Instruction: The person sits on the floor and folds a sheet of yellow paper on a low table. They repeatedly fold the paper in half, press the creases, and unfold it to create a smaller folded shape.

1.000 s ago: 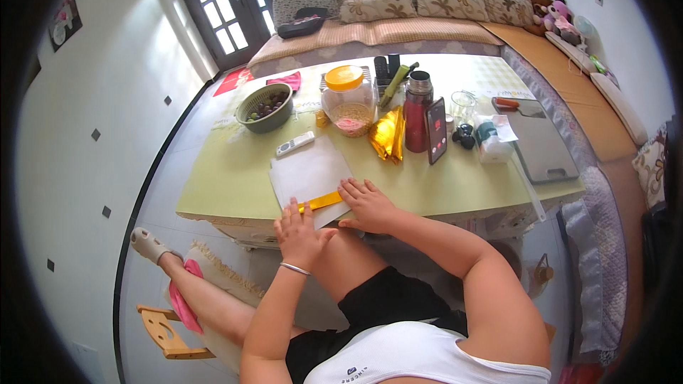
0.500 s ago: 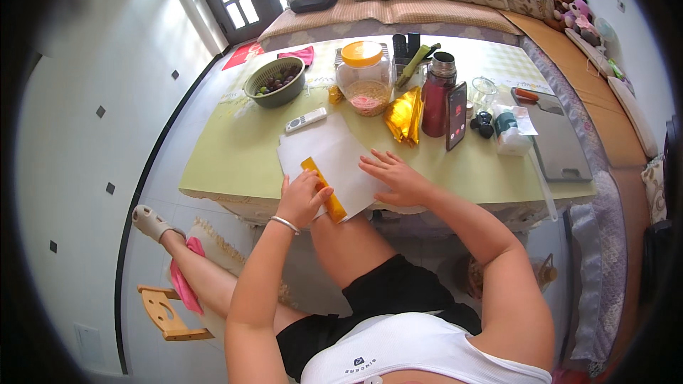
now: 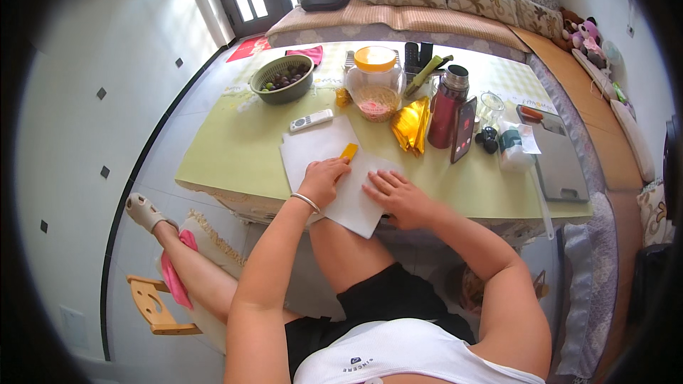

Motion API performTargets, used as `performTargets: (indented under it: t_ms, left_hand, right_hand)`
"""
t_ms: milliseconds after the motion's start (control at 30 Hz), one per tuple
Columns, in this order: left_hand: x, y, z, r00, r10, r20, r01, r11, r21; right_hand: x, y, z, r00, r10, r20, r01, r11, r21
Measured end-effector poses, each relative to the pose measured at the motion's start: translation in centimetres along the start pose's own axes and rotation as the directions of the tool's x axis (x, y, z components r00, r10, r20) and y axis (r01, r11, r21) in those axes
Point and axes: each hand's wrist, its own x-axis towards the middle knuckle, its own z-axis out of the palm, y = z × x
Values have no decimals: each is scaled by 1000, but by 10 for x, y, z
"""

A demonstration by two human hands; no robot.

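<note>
My left hand [image 3: 324, 180], with a silver bangle at the wrist, is closed over a narrow gold paper strip [image 3: 349, 151]. Only the strip's far end shows beyond the fingers. Beneath lie white sheets [image 3: 313, 149], spread near the table's front edge and overhanging it a little above my knee. My right hand [image 3: 400, 198] rests flat on the right side of the sheets, fingers spread and holding nothing. Farther back, a folded bundle of shiny gold paper [image 3: 410, 128] leans beside a dark red thermos [image 3: 449, 108].
A white remote [image 3: 311, 120] lies behind the sheets. Across the table [image 3: 228, 156] stand a basket of fruit [image 3: 284, 96], an orange-lidded jar [image 3: 376, 89], an upright phone [image 3: 464, 131], a tissue pack [image 3: 514, 149] and a grey cutting board [image 3: 562, 167]. A wooden stool [image 3: 156, 306] is at lower left.
The gold strip has moved away from me and now lies mostly under my left hand, which has shifted right. My right hand has come slightly nearer. The view has tilted a little.
</note>
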Motion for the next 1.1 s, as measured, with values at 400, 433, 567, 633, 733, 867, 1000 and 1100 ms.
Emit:
performTargets:
  t_ms: [400,433,567,633,733,867,1000,1100]
  left_hand:
    - [-67,92,-46,997,48,-66,-43,996,83]
    - [-73,81,-37,996,36,-79,-27,993,113]
    - [-94,49,-32,981,-126,-146,132,991,32]
    - [-95,42,-38,976,-151,-159,144,988,-54]
    - [-95,23,-40,978,-134,-160,112,984,-137]
    - [-89,9,-37,957,-254,-137,203,931,-304]
    - [-81,-7,-29,914,-354,-199,242,868,-433]
    - [-73,-14,-34,885,-408,-226,354,903,-242]
  right_hand:
    - [37,-38,15,931,148,-332,-155,988,6]
    - [40,-39,16,924,146,-353,-151,988,13]
    - [43,-40,9,959,133,-252,-95,983,155]
    - [43,-28,10,947,123,-296,-41,962,269]
    - [50,-2,13,979,93,-183,32,810,586]
    - [56,26,15,990,91,-104,-12,805,593]
    - [70,34,18,948,319,-17,-177,569,803]
    - [79,24,0,861,489,142,-379,430,819]
